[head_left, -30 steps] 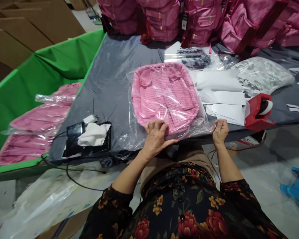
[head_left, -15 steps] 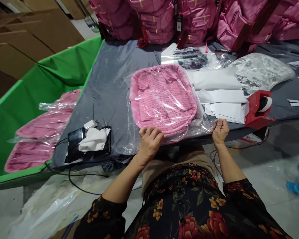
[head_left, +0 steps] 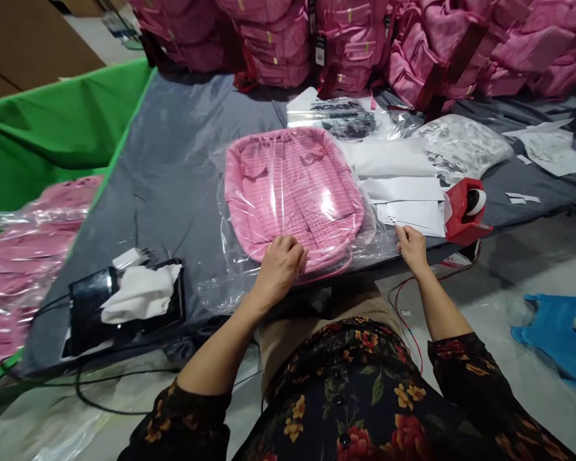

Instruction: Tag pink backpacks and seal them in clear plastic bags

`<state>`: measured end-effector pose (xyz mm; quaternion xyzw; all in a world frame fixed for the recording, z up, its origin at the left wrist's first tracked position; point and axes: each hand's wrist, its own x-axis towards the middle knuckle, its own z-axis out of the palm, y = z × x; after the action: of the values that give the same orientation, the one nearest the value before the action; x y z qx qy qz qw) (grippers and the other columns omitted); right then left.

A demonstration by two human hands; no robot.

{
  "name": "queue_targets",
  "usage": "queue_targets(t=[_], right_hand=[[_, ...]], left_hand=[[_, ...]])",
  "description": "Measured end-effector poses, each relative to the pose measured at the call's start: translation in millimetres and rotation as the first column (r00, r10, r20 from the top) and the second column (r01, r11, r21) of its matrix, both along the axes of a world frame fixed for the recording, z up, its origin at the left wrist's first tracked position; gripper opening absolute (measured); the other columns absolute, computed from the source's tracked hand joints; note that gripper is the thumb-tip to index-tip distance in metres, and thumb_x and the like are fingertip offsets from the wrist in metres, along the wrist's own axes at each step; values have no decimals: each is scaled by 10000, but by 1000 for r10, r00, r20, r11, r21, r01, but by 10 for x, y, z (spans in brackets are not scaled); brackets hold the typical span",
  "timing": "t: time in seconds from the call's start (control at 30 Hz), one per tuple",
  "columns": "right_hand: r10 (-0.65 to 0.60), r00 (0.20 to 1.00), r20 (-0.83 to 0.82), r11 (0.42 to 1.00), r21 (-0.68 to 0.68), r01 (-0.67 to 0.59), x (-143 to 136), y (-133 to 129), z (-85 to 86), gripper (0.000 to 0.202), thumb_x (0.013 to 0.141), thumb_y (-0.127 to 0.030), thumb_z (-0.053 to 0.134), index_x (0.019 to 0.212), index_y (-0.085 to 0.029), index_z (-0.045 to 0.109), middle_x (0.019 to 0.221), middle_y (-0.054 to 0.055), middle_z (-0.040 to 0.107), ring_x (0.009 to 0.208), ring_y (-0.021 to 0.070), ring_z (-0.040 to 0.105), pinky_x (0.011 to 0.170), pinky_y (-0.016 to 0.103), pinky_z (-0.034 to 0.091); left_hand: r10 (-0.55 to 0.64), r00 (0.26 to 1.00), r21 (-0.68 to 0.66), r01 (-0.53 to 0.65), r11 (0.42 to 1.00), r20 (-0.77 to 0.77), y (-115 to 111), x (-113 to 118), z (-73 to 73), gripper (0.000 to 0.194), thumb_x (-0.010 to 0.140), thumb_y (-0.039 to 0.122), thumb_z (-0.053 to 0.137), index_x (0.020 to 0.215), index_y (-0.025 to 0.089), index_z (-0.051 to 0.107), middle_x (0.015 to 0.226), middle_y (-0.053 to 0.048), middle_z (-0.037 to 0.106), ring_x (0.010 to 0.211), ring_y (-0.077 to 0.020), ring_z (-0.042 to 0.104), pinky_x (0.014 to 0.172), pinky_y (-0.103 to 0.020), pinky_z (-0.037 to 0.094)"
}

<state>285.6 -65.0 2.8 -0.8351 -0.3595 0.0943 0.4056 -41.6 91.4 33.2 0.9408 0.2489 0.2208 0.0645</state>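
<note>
A pink backpack (head_left: 292,192) lies flat inside a clear plastic bag (head_left: 225,285) at the table's front edge. My left hand (head_left: 281,266) is closed at the near edge of the backpack, its fingers curled on the plastic. At the bag's right corner, my right hand (head_left: 413,246) pinches the clear plastic. White paper sheets (head_left: 413,216) lie just beyond my right hand, beside a red tape dispenser (head_left: 465,211).
Pink backpacks (head_left: 273,38) stand in stacks along the back. A green-lined bin (head_left: 77,115) with bagged pink items is at the left. A black tablet (head_left: 93,307) with a white cloth (head_left: 141,293) lies front left. A blue stool (head_left: 557,336) is on the floor.
The view has shifted right, so the surroundings sit further left. Both hands stay on the plastic bag, and the backpack lies much as before.
</note>
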Motion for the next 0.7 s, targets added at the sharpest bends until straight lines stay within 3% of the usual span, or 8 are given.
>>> queue_targets(t=[0.1,0.17,0.27,0.37,0.47,0.57,0.7], right_hand=[[-29,996,79,999,23,28,223,-335,125,473,902,-666,493,824,-215,615,621,13,629,558,184,596,640,321,476],[-160,967,199,985,94,144,489,-587,246,442,898,-631,516,871,-206,635,727,40,666,639,196,620,693,335,501],[-377,857,352,926,174,336,952,-860,404,390,865,-568,583,909,-190,666,861,81,699,766,220,634,795,372,520],[-443,857,265,896,96,434,1274,-951,489,363,826,-512,619,895,-164,691,876,103,717,790,228,638,815,381,529],[-456,877,151,888,13,460,1418,-939,538,364,851,-488,603,913,-146,709,914,124,739,833,231,655,824,360,531],[-520,827,214,838,-60,542,1476,-939,591,317,834,-481,654,885,-176,720,958,133,741,926,256,653,856,359,517],[-590,806,50,800,-103,591,1515,-913,614,275,767,-425,720,660,-186,636,755,83,694,835,239,636,776,320,493]], left_hand=[[2,1000,-37,-1,999,30,-24,2,1,338,1064,266,414,837,181,650,999,-106,650,896,-232,551,803,-382,458],[-8,999,-47,9,999,39,-16,6,-4,340,1059,263,413,832,180,652,979,-102,653,896,-234,561,804,-383,468],[-29,998,-55,32,998,54,5,0,-5,365,1050,264,411,775,191,639,951,-93,659,878,-231,567,794,-379,467],[-72,994,-76,78,994,79,24,-22,6,444,1048,296,402,653,209,584,913,-80,663,841,-222,569,784,-375,460],[-108,989,-58,114,992,99,55,-40,10,492,1056,327,384,608,220,556,885,-73,663,806,-221,570,757,-375,456],[-134,986,-6,135,991,99,74,-45,5,497,1070,346,361,632,224,561,892,-81,671,799,-234,576,738,-385,462],[-149,981,33,146,989,128,81,-44,8,491,1067,361,355,644,228,565,879,-87,684,780,-240,600,732,-394,489]])
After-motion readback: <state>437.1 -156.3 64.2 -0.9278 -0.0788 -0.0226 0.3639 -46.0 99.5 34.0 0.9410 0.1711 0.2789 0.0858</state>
